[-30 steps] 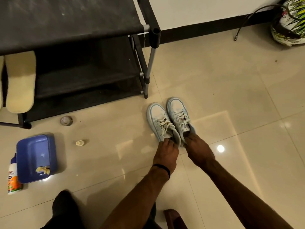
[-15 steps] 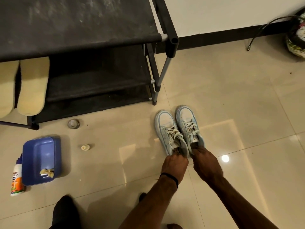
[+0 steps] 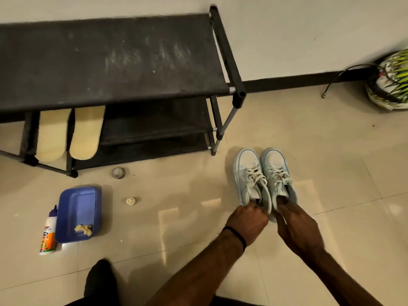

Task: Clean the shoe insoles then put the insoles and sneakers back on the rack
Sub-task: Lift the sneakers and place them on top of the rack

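Observation:
Two pale blue-white sneakers stand side by side on the tiled floor, just right of the black shoe rack [image 3: 123, 60]. My left hand [image 3: 247, 221] grips the heel of the left sneaker [image 3: 248, 173]. My right hand [image 3: 293, 221] grips the heel of the right sneaker [image 3: 274, 171], fingers tucked into its opening. Two cream insoles lean under the rack's top shelf at its left end: the left insole [image 3: 51, 134] and the right insole [image 3: 87, 132].
A blue tray [image 3: 77, 208] holding a yellowish rag sits on the floor beside a white-and-orange bottle [image 3: 47, 234]. A small cap [image 3: 130, 200] and a round lid [image 3: 118, 172] lie near the rack. A patterned helmet [image 3: 388, 85] rests by the wall at right.
The view has shifted so the rack and shoes sit further right and lower. Both hands stay on the sneaker heels; the sneakers appear to remain on the floor.

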